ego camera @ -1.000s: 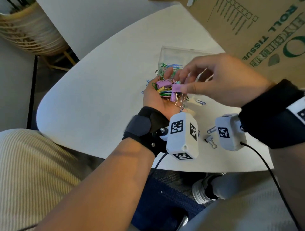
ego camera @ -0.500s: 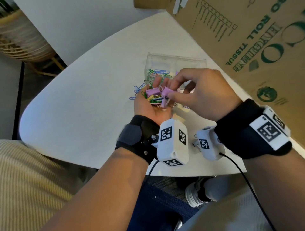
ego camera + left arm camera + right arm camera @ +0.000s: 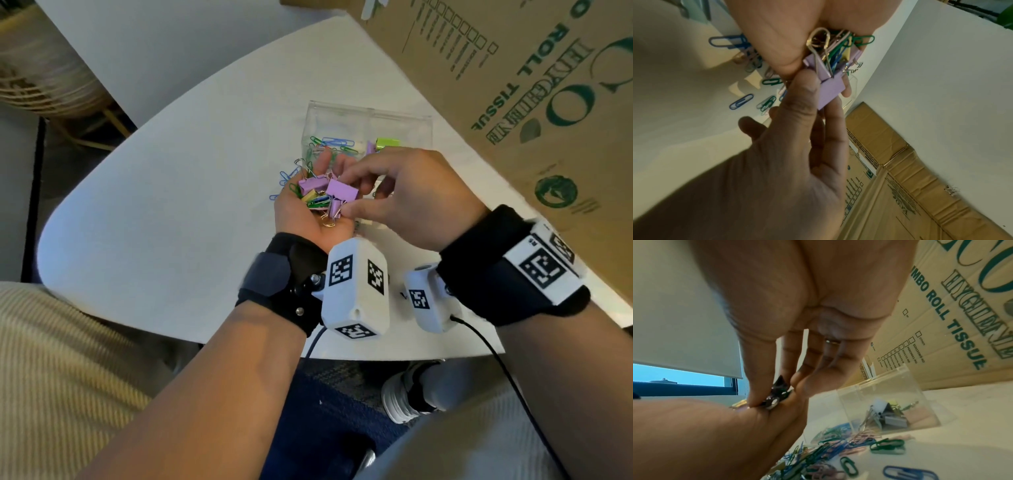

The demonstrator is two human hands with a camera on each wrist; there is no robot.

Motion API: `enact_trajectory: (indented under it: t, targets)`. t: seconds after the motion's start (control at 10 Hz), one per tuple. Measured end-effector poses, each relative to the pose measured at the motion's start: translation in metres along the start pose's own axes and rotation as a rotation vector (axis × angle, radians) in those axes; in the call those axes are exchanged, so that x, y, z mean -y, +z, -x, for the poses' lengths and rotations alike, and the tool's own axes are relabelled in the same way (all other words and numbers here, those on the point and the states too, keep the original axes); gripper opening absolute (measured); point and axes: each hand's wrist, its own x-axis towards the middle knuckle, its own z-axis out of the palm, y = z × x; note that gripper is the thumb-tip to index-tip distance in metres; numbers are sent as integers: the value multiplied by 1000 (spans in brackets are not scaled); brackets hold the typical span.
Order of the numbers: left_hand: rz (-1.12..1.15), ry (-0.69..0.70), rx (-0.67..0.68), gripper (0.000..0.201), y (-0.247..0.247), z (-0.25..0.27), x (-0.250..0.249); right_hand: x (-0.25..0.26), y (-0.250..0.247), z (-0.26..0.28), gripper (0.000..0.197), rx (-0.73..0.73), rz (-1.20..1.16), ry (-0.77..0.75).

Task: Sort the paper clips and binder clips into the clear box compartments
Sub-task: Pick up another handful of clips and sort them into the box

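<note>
My left hand (image 3: 301, 212) lies palm up over the table and cups a heap of clips (image 3: 317, 198): purple binder clips, a yellow one, green and blue paper clips. My right hand (image 3: 344, 193) reaches in from the right. Its thumb and forefinger pinch a purple binder clip (image 3: 342, 192) at the top of that heap. The left wrist view shows the same purple binder clip (image 3: 830, 91) under the right thumb. Behind the hands stands the clear box (image 3: 366, 116), with paper clips (image 3: 334, 142) in its left compartment and binder clips (image 3: 387, 144) in its right one.
Loose paper clips (image 3: 859, 444) lie on the white table (image 3: 171, 205) in front of the box and under my hands. A large cardboard carton (image 3: 531, 102) leans along the table's right side. A wicker basket (image 3: 41, 78) stands on the floor, far left.
The right hand keeps its pinch on the purple binder clip in the left palm. Both hands have drifted slightly left and nearer to me, and the head view has shifted.
</note>
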Motion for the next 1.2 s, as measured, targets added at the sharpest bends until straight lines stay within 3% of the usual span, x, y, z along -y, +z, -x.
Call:
enact_trajectory:
  t: [0.2, 0.3, 0.4, 0.5, 0.6, 0.7, 0.8, 0.9, 1.0, 1.2]
  targets:
    - [86, 8, 129, 31, -8, -10, -3, -3, -7, 0, 20, -90, -185, 62]
    - [139, -2, 198, 36, -12, -12, 0, -16, -20, -6, 22, -247, -285, 121]
    - [123, -52, 239, 39, -17, -12, 7, -33, -31, -13, 22, -401, -216, 214]
    - [115, -94, 250, 41, -18, -12, 16, -47, -35, -22, 24, -426, -103, 288]
    - [102, -124, 261, 41, -17, -11, 20, -50, -32, -25, 36, -304, 99, 298]
    - [80, -160, 296, 35, -15, -4, 28, -39, -33, -23, 30, -249, 109, 223]
    - [27, -177, 329, 34, -15, 1, 36, -22, -32, -17, 19, -54, -34, 160]
    - [-53, -173, 309, 31, -15, 0, 38, -15, -25, -12, 20, 131, -60, 144]
    - [-98, -176, 299, 21, -15, 0, 37, -14, -15, -13, 25, 206, 28, 104]
    - [-28, -177, 270, 34, -19, 2, 34, -12, -20, -12, 4, 105, -159, 129]
